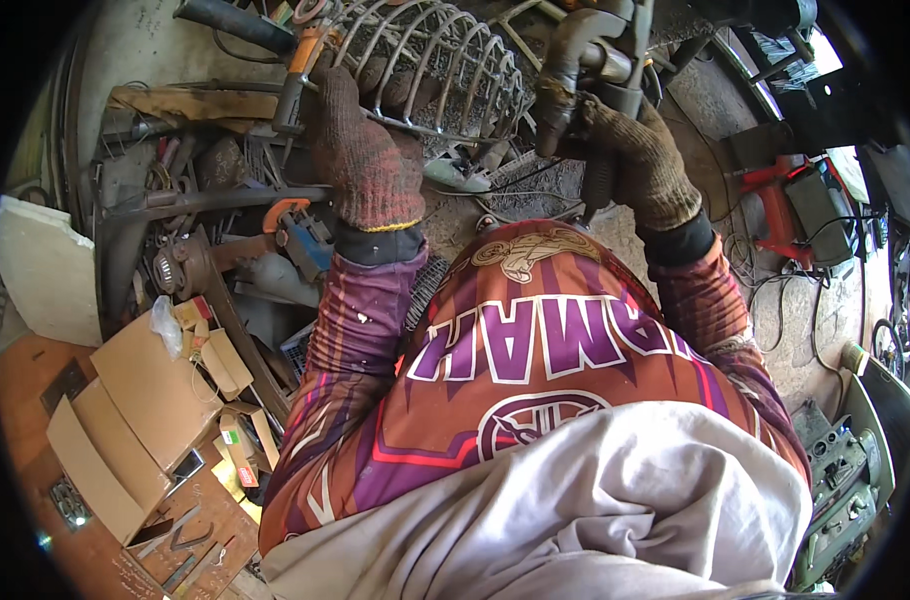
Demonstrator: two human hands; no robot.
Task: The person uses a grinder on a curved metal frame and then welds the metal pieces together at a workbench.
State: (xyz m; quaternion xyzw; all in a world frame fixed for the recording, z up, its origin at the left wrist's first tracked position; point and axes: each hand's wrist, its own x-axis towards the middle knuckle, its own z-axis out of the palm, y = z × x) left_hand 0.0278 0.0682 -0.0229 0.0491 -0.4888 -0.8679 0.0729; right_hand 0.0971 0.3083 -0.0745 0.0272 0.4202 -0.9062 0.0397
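Cylindrical barred cage [427, 128]: bare grey metal rods with a dull sheen. Thick curved fitting [565, 75]: dark metal, its surface worn and stained. Left glove [363, 165] and right glove [650, 170]: coarse knitted fabric, matt and soiled. Jersey [535, 345]: smooth printed cloth. Draped pale cloth [575, 500]: matt, softly creased. Carton [155, 395]: plain matt cardboard. Small bag [166, 325]: thin translucent plastic, crinkled and glossy. Plank [185, 103]: rough, unpolished wood. White board [45, 265]: matt-faced, broken-edged; its material cannot be told.
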